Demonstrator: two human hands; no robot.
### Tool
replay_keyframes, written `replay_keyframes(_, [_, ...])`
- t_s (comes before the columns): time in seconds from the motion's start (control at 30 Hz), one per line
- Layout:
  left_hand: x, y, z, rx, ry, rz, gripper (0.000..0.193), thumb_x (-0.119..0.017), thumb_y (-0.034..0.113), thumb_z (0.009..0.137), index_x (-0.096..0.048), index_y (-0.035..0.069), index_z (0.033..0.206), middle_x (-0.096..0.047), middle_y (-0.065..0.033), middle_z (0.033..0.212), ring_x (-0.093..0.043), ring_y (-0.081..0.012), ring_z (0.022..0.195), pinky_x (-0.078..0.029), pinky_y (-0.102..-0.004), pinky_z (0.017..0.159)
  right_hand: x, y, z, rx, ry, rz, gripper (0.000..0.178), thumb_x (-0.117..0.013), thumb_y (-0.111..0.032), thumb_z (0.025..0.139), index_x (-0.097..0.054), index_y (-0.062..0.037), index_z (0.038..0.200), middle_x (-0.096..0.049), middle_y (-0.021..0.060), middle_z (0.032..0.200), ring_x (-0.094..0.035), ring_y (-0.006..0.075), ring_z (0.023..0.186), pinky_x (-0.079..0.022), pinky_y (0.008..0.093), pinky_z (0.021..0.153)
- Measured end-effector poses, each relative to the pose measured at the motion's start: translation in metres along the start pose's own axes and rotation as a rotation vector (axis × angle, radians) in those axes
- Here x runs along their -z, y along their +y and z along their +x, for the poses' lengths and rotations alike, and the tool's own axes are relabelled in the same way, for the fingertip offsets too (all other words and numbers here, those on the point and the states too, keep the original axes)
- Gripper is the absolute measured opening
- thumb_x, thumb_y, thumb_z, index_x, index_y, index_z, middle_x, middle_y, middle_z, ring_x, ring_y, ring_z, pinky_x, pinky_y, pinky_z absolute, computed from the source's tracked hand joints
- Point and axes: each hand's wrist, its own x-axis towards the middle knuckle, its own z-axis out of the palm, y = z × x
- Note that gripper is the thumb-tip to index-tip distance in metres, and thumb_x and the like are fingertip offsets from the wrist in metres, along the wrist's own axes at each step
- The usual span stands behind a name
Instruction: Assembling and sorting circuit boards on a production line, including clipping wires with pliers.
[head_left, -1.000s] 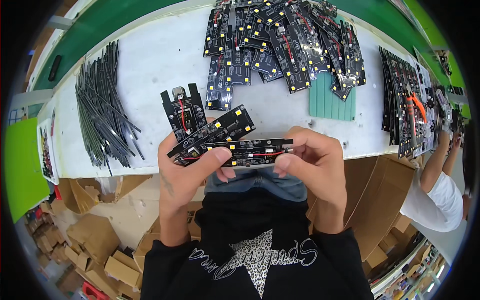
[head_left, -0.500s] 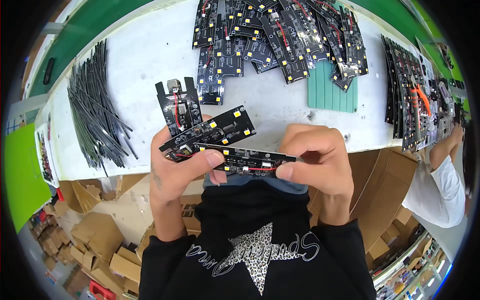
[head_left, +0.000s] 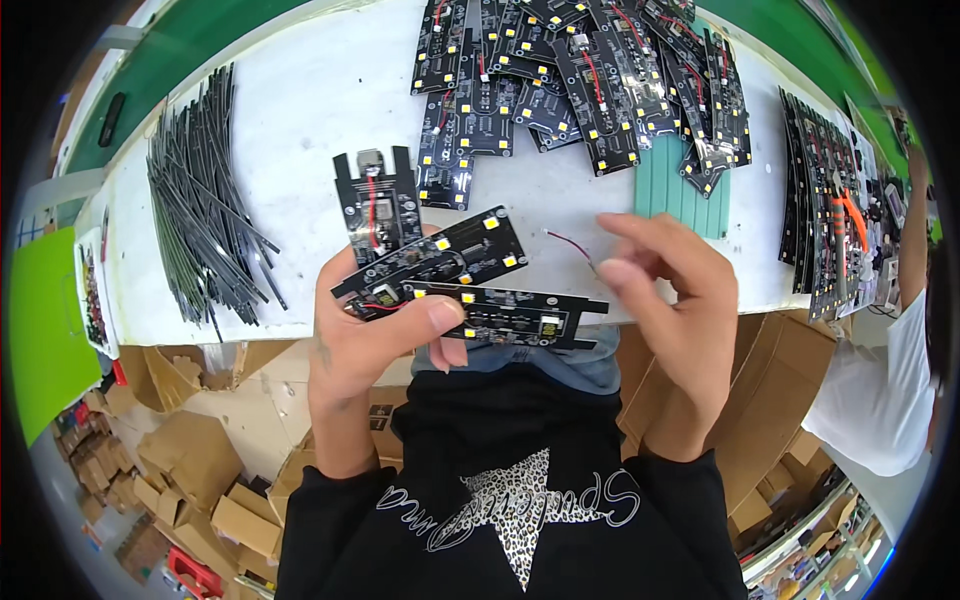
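Observation:
My left hand holds several black circuit boards fanned out, its thumb pressing on the nearest board. Behind that one lies a tilted board with yellow-white LEDs. A third, upright board carries a metal connector and a red wire. My right hand is raised to the right of the boards, apart from them. From its thumb tip sticks out a thin, dark red wire with a small white plug at its far end. The index finger is lifted away from the thumb; the inner fingers are partly hidden.
More circuit boards lie heaped at the back of the white table, partly over a green ribbed mat. Black strips lie bundled at left. At right stand a row of boards, orange-handled pliers and another person's arm.
My right hand has drawn away from the nearest board, up and to the right. The red wire that lay along that board is now off it, at my right fingertips.

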Motion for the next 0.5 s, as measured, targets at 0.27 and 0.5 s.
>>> replay_keyframes(0.27, [-0.012, 0.0, -0.003, 0.034, 0.032, 0.027, 0.037, -0.067, -0.004, 0.077, -0.053, -0.009, 0.111, -0.065, -0.0148, 0.077, -0.064, -0.0195, 0.058, -0.051, -0.0255, 0.048, -0.015, -0.002, -0.006, 0.009, -0.183, 0.28, 0.029, -0.075, -0.004, 0.073, -0.065, -0.0003, 0.099, -0.061, 0.0049, 0.081, -0.056, 0.01, 0.072, -0.044, 0.0221, 0.064])
replay_keyframes(0.5, [-0.01, -0.009, 0.004, -0.049, -0.039, -0.055, 0.035, -0.049, 0.021, 0.095, -0.052, -0.007, 0.115, -0.064, -0.0195, 0.089, -0.064, -0.0243, 0.066, -0.051, -0.0299, 0.048, 0.012, 0.008, -0.01, -0.09, 0.166, 0.514, 0.016, -0.067, -0.003, 0.08, -0.056, 0.0006, 0.091, -0.057, 0.0037, 0.082, -0.052, 0.0073, 0.072, -0.042, 0.0195, 0.062])
